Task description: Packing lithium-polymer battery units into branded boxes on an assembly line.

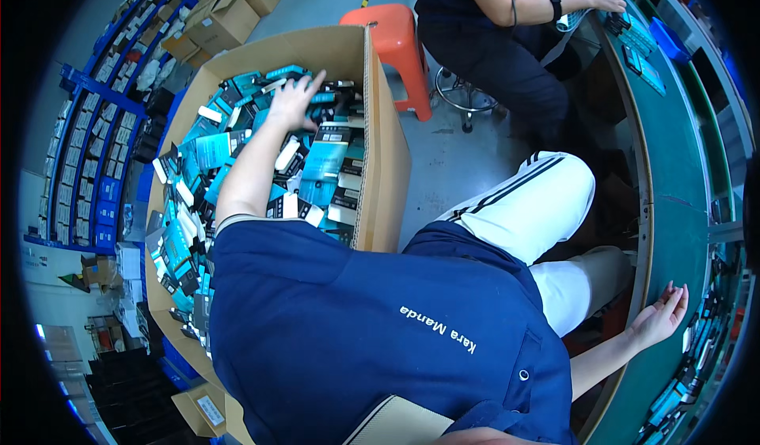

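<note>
Open cardboard carton [386, 160], person's left side, heaped with teal-and-black product boxes [326, 152]. Left hand [293, 103] inside the carton walls, over the pile, fingers spread apart; contact unclear. Right hand [661, 317] at green workbench [673, 231], just past near edge, fingers loosely bent, apart; small teal-and-black packs [673, 397] beside it. Grey floor [443, 156] separates carton's right wall from bench; orange stool [388, 37] by carton's far right corner.

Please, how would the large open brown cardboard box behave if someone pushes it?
Perhaps heavy: many teal-and-black rectangular cartons fill the brown cardboard box, though some may be empty. Corrugated and uncovered, the box may flex.
</note>
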A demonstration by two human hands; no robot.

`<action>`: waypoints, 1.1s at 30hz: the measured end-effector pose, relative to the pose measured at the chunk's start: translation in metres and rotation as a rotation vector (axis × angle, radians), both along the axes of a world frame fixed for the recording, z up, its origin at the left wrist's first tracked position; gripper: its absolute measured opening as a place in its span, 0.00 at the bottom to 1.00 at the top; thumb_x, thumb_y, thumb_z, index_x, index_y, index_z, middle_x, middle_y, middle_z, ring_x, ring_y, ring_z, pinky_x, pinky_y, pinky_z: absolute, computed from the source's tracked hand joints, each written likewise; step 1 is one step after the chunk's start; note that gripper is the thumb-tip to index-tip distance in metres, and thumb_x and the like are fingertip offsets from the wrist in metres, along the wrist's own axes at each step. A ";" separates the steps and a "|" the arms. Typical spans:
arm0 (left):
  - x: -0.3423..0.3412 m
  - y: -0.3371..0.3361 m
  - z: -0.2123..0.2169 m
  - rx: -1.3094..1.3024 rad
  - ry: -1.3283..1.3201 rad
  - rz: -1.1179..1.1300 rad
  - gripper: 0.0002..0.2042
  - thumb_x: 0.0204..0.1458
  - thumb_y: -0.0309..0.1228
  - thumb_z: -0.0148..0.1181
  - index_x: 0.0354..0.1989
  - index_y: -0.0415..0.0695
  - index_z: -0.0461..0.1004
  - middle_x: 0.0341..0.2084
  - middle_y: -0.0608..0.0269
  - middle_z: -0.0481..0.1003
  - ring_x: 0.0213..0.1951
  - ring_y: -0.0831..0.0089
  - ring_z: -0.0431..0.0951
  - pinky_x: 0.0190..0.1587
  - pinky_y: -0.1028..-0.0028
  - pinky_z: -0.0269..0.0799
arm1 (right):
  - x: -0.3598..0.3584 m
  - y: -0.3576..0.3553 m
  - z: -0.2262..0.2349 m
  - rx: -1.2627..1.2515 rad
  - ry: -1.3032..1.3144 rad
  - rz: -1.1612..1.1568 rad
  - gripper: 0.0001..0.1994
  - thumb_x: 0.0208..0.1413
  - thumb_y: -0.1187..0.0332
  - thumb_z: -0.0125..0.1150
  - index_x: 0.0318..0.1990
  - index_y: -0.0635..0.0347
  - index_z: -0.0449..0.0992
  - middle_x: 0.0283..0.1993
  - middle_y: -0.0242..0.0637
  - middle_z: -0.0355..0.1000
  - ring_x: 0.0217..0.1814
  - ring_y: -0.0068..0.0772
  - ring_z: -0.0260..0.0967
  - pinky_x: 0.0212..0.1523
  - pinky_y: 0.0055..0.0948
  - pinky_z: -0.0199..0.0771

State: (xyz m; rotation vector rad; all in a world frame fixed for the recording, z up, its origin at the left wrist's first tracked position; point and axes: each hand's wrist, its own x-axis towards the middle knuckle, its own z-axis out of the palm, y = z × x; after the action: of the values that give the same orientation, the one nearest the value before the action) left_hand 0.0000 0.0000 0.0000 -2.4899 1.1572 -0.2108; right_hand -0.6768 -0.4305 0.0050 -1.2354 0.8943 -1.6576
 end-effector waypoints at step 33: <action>-0.095 -0.030 0.029 -0.568 1.281 0.916 0.32 0.53 0.49 0.63 0.61 0.42 0.67 0.51 0.58 0.75 0.49 0.71 0.77 0.55 0.66 0.73 | -0.012 -0.008 -0.002 0.046 0.003 0.174 0.10 0.65 0.76 0.52 0.50 0.71 0.72 0.46 0.43 0.73 0.48 0.33 0.73 0.56 0.27 0.73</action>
State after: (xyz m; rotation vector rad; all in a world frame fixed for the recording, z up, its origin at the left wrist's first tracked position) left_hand -0.0949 -0.0296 0.0292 -3.3493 0.0245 1.6813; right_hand -0.6891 -0.4383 0.0033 -1.2478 0.7986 -1.4898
